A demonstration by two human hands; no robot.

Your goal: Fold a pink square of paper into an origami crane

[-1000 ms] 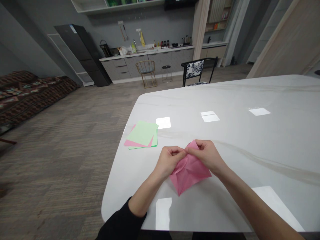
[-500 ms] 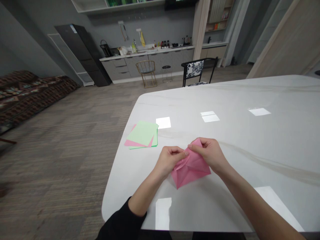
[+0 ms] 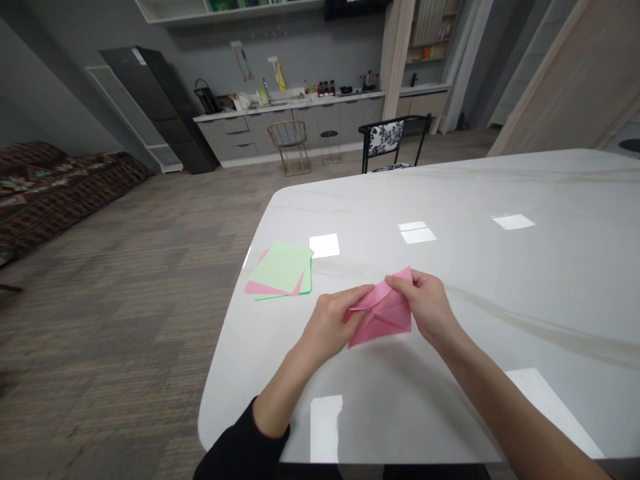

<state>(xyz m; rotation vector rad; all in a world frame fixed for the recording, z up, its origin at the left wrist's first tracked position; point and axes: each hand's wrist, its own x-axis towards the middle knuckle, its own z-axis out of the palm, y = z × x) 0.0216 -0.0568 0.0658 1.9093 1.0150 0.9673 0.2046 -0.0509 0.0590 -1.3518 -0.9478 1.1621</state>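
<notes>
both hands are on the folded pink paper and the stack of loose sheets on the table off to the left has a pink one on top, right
The top sheet of the stack is light green, not pink, as the head view shows; pink pokes out beneath it. The left hand and right hand are indeed on the folded pink paper.

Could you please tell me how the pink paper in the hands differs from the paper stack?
The pink paper is folded and creased; the stack lies flat. The right hand holds the pink paper and the left hand touches it; the stack rests on the table. The pink paper shows only pink; the stack shows greens and pink. Both include pink.
</notes>
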